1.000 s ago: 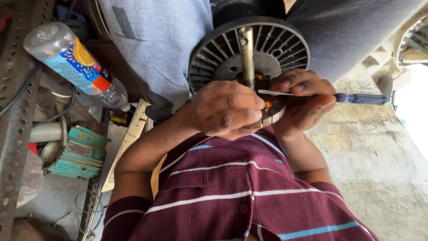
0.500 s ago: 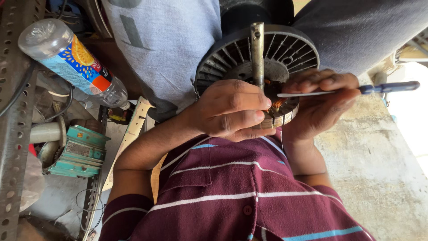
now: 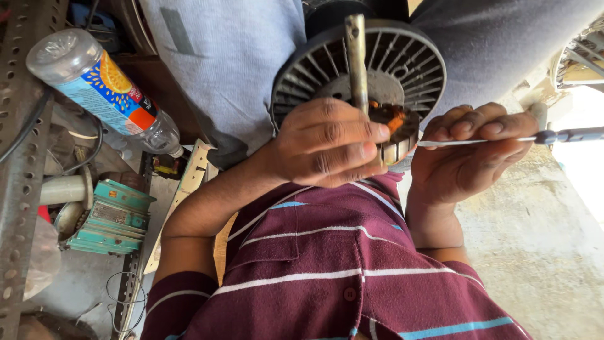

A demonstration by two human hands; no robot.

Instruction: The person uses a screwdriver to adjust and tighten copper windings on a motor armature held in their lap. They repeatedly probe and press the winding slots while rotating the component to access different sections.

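left hand (image 3: 327, 141) grips motor (image 3: 377, 69) rim; right hand (image 3: 469, 154) holds screwdriver (image 3: 503, 138).

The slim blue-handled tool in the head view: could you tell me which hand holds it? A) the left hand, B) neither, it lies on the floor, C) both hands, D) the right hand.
D: the right hand pinches the slim tool, while the left hand grips the fan motor.

a bottle (image 3: 104, 88) lies left of the fan motor (image 3: 377, 69), with a small pump (image 3: 110, 217) below the bottle.
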